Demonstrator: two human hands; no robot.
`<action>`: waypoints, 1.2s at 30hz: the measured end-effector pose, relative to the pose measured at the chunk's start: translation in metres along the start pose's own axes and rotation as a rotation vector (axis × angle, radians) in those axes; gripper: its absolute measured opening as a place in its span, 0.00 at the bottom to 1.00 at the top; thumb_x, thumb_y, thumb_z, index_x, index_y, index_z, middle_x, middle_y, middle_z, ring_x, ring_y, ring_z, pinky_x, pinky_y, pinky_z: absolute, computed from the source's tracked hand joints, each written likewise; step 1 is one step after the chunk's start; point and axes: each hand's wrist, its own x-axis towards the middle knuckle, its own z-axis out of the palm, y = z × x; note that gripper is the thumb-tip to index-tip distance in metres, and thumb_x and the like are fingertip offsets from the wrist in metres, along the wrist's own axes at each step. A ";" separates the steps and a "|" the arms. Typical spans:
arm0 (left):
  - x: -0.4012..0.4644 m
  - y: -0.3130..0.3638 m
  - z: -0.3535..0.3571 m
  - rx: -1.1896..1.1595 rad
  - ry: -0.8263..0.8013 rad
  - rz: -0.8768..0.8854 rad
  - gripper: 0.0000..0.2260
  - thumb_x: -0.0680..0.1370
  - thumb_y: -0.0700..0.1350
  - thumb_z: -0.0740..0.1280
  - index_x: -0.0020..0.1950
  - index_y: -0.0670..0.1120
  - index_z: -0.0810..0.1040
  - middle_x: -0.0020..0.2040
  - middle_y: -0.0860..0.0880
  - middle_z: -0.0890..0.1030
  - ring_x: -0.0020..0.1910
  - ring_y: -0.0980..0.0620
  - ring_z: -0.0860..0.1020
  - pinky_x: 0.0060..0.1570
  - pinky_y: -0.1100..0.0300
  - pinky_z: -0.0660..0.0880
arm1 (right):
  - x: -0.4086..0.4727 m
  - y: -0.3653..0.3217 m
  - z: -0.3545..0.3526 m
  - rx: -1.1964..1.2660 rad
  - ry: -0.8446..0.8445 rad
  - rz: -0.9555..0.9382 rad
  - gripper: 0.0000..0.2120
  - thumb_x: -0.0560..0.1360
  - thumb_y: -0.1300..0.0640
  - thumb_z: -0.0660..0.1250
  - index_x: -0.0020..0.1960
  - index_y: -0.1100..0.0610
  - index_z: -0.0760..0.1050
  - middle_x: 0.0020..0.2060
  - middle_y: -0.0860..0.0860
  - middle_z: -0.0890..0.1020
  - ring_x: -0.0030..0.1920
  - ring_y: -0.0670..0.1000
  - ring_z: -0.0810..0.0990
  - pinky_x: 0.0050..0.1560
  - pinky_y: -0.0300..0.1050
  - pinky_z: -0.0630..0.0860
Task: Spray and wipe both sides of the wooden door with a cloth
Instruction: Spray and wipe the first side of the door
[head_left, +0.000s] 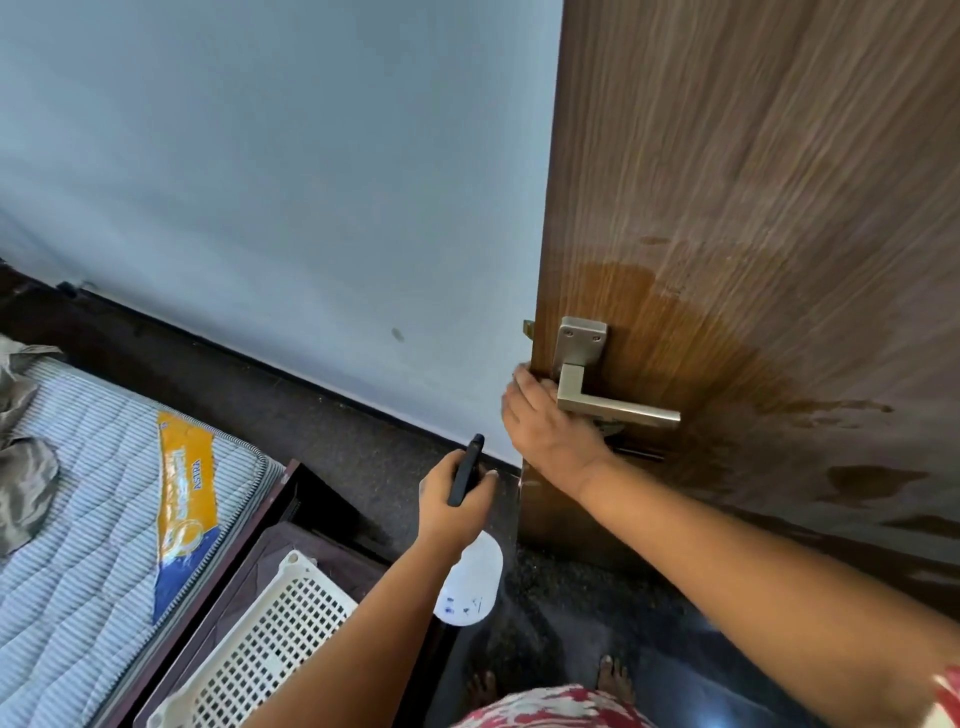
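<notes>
Your right hand (545, 415) curls round the edge of the wet brown wooden door (753, 234) beside its steel lever handle (613, 405), likely to swing it; your left hand (457, 499) grips the white spray bottle (470, 587), ready below.

The right hand (545, 421) wraps the door (753, 208) edge at centre, its fingertips hidden behind it, while the left hand (457, 506) covers the spray bottle (470, 587) neck, and the bottle's label is too small to read.
</notes>
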 end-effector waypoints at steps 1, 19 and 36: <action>0.000 0.001 -0.004 -0.017 0.007 -0.006 0.07 0.75 0.40 0.72 0.39 0.43 0.76 0.31 0.51 0.75 0.28 0.59 0.71 0.29 0.70 0.68 | -0.006 -0.005 0.005 -0.014 -0.079 -0.004 0.22 0.78 0.65 0.50 0.62 0.62 0.79 0.60 0.58 0.80 0.69 0.59 0.72 0.60 0.48 0.75; -0.010 -0.008 -0.035 0.088 -0.080 -0.006 0.06 0.76 0.43 0.73 0.43 0.45 0.78 0.36 0.48 0.79 0.34 0.53 0.75 0.31 0.69 0.71 | -0.035 -0.036 0.015 0.015 -0.255 0.161 0.19 0.75 0.63 0.58 0.60 0.63 0.81 0.60 0.59 0.81 0.67 0.58 0.75 0.65 0.52 0.72; 0.000 -0.001 0.033 0.259 -0.552 0.071 0.20 0.75 0.46 0.73 0.66 0.53 0.74 0.55 0.49 0.81 0.53 0.48 0.80 0.52 0.58 0.80 | -0.135 -0.026 0.064 0.923 -0.609 0.654 0.21 0.80 0.67 0.59 0.72 0.59 0.70 0.75 0.55 0.66 0.76 0.52 0.60 0.75 0.42 0.52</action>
